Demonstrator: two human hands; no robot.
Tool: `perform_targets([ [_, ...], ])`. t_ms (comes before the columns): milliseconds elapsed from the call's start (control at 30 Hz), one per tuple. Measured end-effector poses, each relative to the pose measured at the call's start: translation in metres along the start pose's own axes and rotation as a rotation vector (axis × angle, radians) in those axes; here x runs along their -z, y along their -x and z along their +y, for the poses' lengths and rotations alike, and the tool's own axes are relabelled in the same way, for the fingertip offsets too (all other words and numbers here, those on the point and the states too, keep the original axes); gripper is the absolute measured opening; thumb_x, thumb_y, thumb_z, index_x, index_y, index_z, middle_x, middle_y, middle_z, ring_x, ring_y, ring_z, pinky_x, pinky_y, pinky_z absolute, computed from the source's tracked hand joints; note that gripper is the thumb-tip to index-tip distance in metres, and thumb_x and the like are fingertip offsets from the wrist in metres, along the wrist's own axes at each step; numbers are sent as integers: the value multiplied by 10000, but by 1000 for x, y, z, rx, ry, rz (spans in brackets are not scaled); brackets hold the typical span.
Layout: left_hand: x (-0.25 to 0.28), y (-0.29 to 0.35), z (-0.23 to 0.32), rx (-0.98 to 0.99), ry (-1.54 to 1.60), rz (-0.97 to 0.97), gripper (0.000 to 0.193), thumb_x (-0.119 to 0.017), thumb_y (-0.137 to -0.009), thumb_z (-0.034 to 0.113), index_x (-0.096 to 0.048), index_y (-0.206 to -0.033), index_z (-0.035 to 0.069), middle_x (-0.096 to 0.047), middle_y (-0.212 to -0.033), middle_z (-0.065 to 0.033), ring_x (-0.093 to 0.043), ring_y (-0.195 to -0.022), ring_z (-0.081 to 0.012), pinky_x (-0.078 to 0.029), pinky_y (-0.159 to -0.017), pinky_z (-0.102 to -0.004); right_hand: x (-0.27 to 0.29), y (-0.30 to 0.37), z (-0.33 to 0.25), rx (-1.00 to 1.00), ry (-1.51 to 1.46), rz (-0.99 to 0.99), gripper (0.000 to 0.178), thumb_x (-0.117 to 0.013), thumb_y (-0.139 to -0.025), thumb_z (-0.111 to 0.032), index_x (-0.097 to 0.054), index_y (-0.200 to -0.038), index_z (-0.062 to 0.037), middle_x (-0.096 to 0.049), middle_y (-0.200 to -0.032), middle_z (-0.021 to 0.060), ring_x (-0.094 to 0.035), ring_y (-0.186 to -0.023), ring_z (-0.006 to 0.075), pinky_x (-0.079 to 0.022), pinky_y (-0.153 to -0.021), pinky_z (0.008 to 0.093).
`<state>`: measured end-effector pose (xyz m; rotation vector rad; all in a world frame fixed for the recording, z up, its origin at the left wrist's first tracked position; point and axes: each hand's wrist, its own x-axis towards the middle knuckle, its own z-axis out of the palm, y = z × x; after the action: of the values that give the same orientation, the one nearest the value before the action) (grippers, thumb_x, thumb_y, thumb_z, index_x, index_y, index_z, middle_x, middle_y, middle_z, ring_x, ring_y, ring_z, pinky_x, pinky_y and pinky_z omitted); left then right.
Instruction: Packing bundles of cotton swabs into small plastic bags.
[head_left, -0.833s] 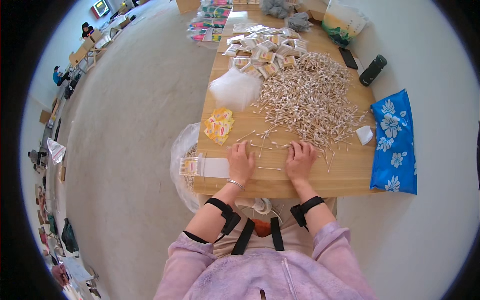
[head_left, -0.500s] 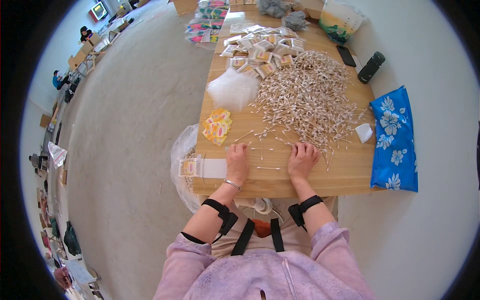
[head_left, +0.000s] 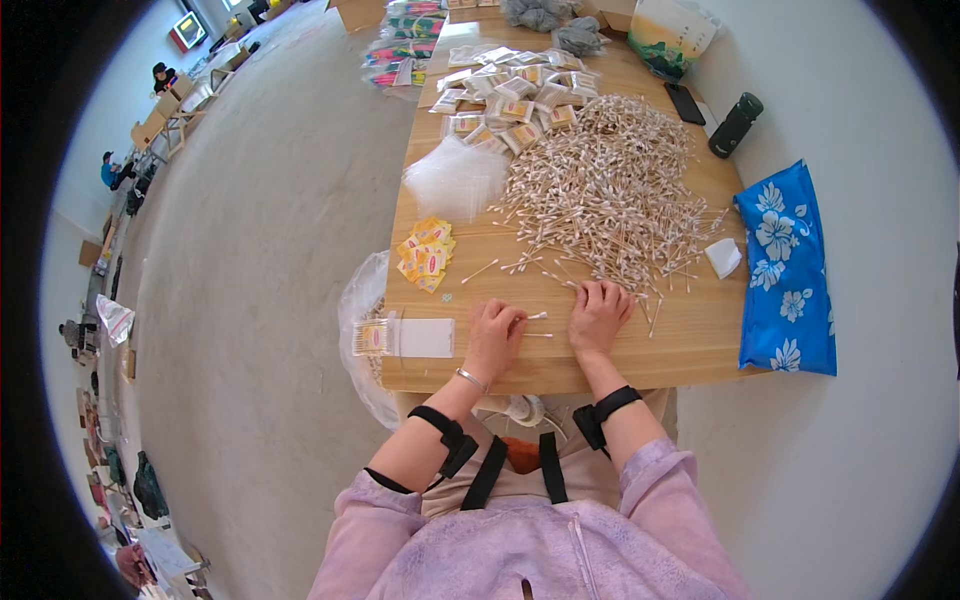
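My left hand (head_left: 493, 337) rests low over the wooden tabletop, fingers closed on a cotton swab (head_left: 537, 316) whose white end points right. Just below it, another swab (head_left: 539, 335) pokes out beside the fingertips. My right hand (head_left: 601, 318) is at the near edge of a big loose pile of cotton swabs (head_left: 610, 190); its fingers are curled together, and what they pinch, if anything, is hidden. Left of my left hand lies a white card (head_left: 428, 338), against a clear packet of swabs (head_left: 372, 337) at the table's left edge.
Yellow printed cards (head_left: 427, 250) and a stack of clear bags (head_left: 455, 180) lie on the left, filled swab packets (head_left: 515, 110) behind. On the right are a blue floral pouch (head_left: 785, 270), white tissue (head_left: 723, 258), black bottle (head_left: 736, 125) and phone (head_left: 684, 103). A plastic sack (head_left: 360, 290) hangs below.
My left hand has moved right and slightly nearer, onto the swabs that lay between my hands, uncovering the white card. My right hand has barely shifted. The whole view has tilted slightly.
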<state>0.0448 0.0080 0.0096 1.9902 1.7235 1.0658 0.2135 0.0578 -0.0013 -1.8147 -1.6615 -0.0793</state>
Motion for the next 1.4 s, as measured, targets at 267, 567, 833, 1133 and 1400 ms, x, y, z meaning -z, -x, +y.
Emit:
perform_targets([
  [267,14,12,5,-113,44,-62,118,-699,-762,165,-653,-854,108,-576,-893,-54,-535,-925,-270,-405,-837,-412,18,4,-11,184,-10,-100,136,-641,-816,-230,-685,-944,-225,-561,-1005,-10,-436,-1111,236,-197,-1077,538],
  [567,13,7,11,-42,-45,94,598,-730,-737,214,-462,-1248,59,-461,-1277,-169,-390,-1233,-351,-321,-1038,-422,12,15,-21,167,-279,-182,285,-614,-766,-122,-683,-1021,-230,-590,-1024,-18,-464,-1079,233,-307,-996,463],
  [833,10,5,5,-83,29,83,232,-654,-809,95,-620,-1030,33,-603,-1113,-131,-517,-1119,-332,-406,-986,-424,30,-5,-2,416,-160,-294,317,-609,-738,-69,-680,-1019,-198,-580,-1089,16,-452,-1115,253,-371,-939,398],
  [1133,7,6,0,-39,126,134,102,-631,-818,45,-635,-916,15,-630,-1038,-136,-556,-1070,-332,-435,-956,-408,24,-17,20,376,-193,-323,106,-682,-742,-137,-665,-846,-142,-579,-1037,22,-490,-1053,259,-410,-899,382],
  [1400,16,3,9,-127,84,21,271,-708,-746,112,-620,-988,28,-608,-1075,-137,-534,-1094,-316,-422,-977,-418,16,-21,11,337,-136,-268,80,-681,-761,-148,-657,-833,-123,-570,-895,50,-519,-943,264,-427,-839,389],
])
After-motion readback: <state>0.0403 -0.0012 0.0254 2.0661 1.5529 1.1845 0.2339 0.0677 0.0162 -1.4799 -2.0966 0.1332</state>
